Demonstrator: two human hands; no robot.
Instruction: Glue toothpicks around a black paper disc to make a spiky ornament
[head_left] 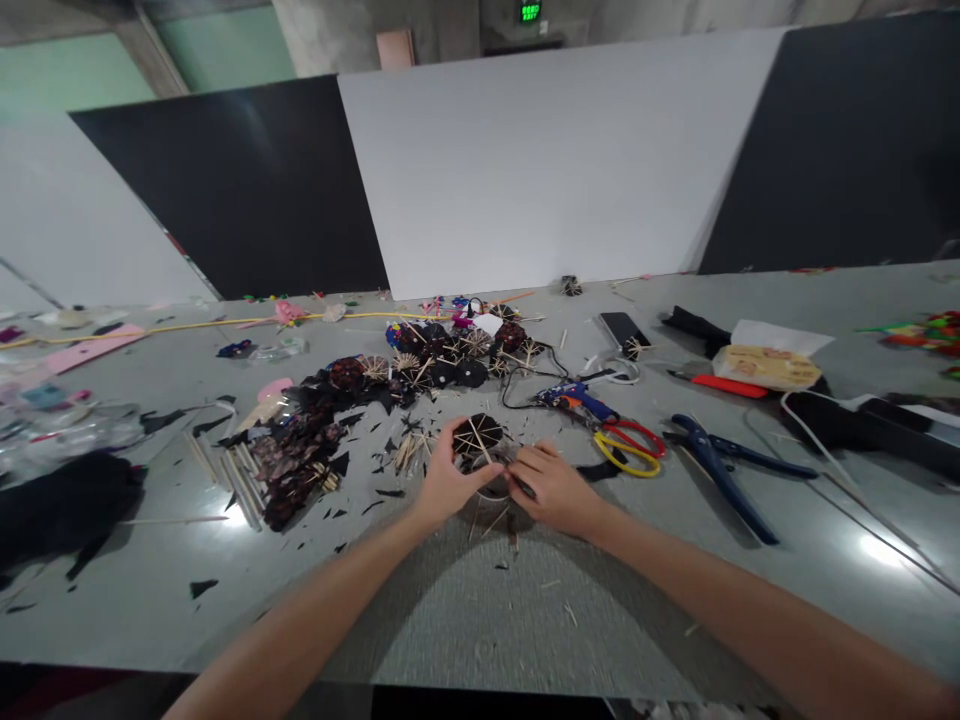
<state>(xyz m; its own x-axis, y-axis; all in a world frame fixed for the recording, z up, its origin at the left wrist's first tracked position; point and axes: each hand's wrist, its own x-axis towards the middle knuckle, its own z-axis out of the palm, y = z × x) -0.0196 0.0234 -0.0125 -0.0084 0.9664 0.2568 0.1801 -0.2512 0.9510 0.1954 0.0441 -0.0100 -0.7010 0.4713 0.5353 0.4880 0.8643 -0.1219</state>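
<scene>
Near the middle of the grey table, my left hand is closed around the edge of a small black disc with thin wooden sticks fanned across it like spokes. My right hand meets it from the right, its fingers pinched near the left fingertips; what they hold is hidden. Beneath both hands sits a round, clear ring-like piece, partly covered by the fingers. Loose wooden sticks lie just left of my left hand. More finished-looking spoked black discs are heaped behind.
A blue glue gun, scissors with red and yellow handles and blue-handled cutters lie to the right. Dark crumpled scraps spread left. A phone, an orange utility knife and a tissue pack lie further back.
</scene>
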